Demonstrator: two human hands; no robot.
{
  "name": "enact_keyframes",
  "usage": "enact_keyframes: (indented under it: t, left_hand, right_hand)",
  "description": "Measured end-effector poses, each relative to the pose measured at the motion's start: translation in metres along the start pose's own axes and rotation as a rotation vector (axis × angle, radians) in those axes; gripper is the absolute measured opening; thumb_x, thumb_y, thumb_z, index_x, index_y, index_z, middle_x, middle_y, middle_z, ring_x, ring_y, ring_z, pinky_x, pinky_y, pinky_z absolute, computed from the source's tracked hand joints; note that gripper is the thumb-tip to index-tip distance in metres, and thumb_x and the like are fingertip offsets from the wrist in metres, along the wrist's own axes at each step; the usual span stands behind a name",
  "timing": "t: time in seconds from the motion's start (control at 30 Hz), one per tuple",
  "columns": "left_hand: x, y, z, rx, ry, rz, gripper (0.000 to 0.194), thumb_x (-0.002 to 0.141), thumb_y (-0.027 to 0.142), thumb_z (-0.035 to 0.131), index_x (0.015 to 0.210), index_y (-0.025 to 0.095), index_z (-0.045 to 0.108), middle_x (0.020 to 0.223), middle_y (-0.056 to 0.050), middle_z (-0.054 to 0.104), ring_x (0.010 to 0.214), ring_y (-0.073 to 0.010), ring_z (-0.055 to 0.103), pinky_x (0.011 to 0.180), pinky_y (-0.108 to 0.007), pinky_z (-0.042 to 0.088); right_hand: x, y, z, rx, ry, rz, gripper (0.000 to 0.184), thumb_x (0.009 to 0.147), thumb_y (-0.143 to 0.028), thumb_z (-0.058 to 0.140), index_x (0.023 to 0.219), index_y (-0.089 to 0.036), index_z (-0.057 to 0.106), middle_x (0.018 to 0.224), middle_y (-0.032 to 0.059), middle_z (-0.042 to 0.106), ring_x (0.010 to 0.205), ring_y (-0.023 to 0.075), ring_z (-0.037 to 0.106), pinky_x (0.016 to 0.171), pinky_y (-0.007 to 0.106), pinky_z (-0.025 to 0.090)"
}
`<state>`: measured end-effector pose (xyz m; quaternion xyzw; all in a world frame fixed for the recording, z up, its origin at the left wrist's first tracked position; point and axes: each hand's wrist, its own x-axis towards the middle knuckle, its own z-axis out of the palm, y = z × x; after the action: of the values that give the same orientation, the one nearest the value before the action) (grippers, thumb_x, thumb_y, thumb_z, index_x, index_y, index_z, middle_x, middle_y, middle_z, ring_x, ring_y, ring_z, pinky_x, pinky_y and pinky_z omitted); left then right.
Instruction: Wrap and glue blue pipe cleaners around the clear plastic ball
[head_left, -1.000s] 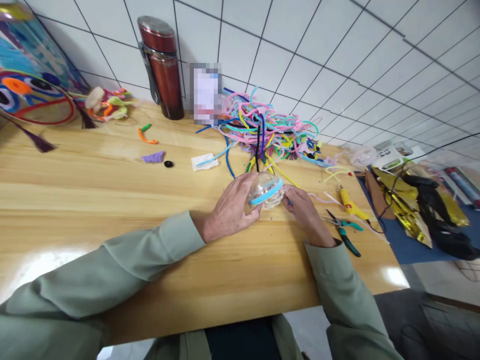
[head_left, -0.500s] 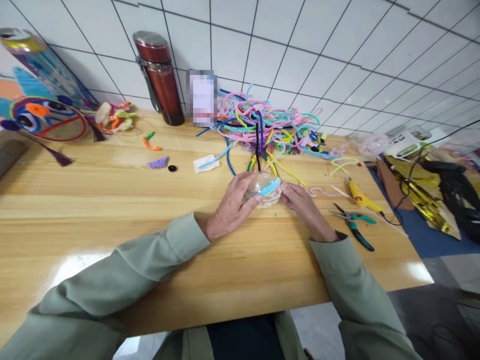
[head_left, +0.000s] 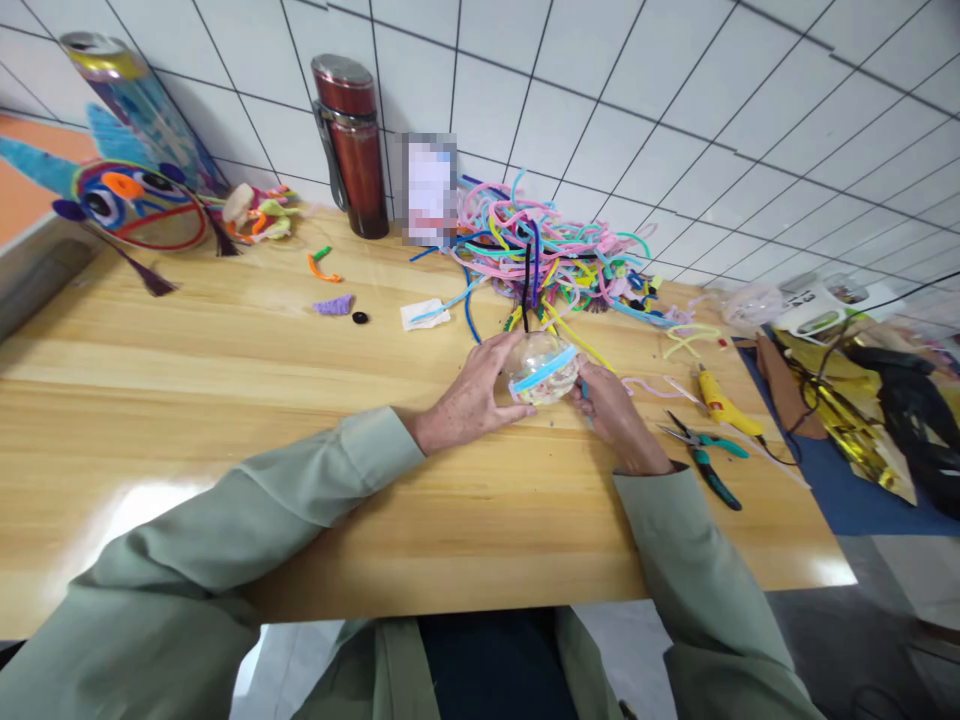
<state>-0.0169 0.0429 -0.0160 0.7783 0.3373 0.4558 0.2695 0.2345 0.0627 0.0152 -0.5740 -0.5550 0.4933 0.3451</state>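
A clear plastic ball [head_left: 537, 352] with whitish bits showing in its lower part is held just above the wooden table. Around its middle runs a light-blue pipe cleaner band [head_left: 546, 371], slanting up to the right. My left hand [head_left: 478, 390] grips the ball from the left, thumb along the underside and fingers behind it. At the ball's right edge my right hand [head_left: 606, 402] has its fingers closed, with a bit of blue showing by the fingertips. Behind the ball stands a black pipe cleaner [head_left: 527, 285]; whether it touches the ball I cannot tell.
A heap of coloured pipe cleaners [head_left: 555, 245] lies by the tiled wall. To the right are pliers [head_left: 703, 455] and a yellow glue gun [head_left: 721, 400]. A red thermos [head_left: 358, 150], a decorated face craft [head_left: 142, 205] and a purple piece [head_left: 334, 305] are at left.
The ball has tipped slightly in my left hand, showing more of the blue band. My right hand has turned a little at the ball's edge. The camera view has shifted.
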Motion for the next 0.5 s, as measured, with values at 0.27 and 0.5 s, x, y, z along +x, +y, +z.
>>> enact_keyframes:
  t: [0.27,0.5]
  left_hand:
    - [-0.009,0.007,0.004,-0.126,0.115,-0.052,0.041,0.101,0.036,0.073,0.133,0.022,0.052,0.159,-0.023,0.055,0.151,-0.033,0.056,0.112,-0.051,0.06]
    - [-0.006,0.01,-0.008,-0.145,0.074,-0.11,0.016,0.109,0.037,0.057,0.107,0.022,0.059,0.151,-0.02,0.064,0.15,-0.0283,0.057,0.116,-0.049,0.056]
  right_hand:
    - [-0.001,-0.006,0.006,0.119,-0.016,-0.017,0.071,0.078,-0.097,0.064,0.079,-0.026,0.053,0.059,-0.0049,0.047,0.045,0.0098,0.031,0.041,0.026,0.014]
    - [0.004,-0.002,0.004,0.146,-0.03,-0.03,0.071,0.079,-0.094,0.066,0.078,-0.024,0.054,0.059,-0.0051,0.047,0.045,0.0081,0.03,0.04,0.025,0.013]
